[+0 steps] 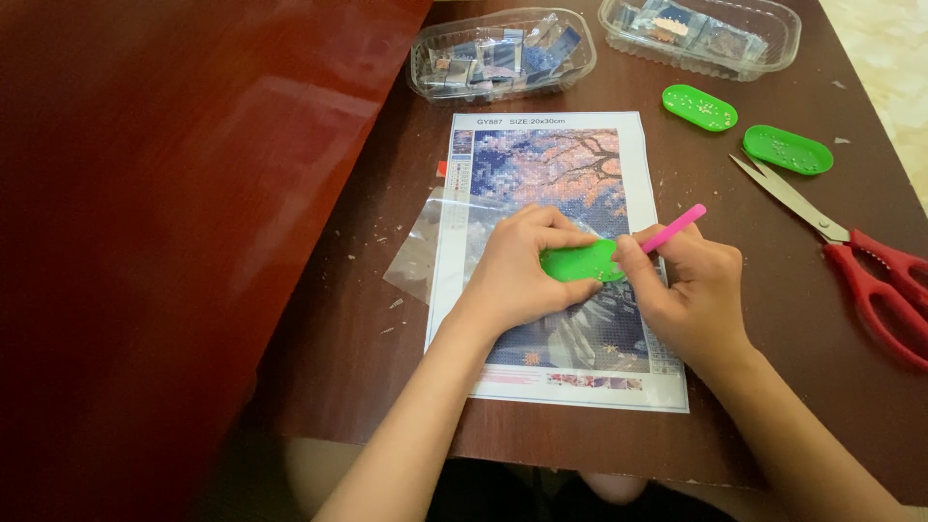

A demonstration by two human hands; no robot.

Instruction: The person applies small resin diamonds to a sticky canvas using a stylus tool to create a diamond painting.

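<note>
A diamond-painting canvas (551, 164) with a blue and pink tree picture lies on the dark brown table (773, 290). My left hand (517, 271) rests on the canvas and holds a small green tray (577, 262) by its left end. My right hand (691, 290) grips a pink pen (677, 227), with its tip down at the tray's right edge. Both hands sit close together over the middle of the picture.
Two more green trays (699, 106) (788, 150) with beads lie at the upper right. Red-handled scissors (870, 271) lie open at the right. Two clear plastic boxes (503, 58) (701, 34) of bead packets stand at the back. A clear film (416, 256) sticks out left of the canvas.
</note>
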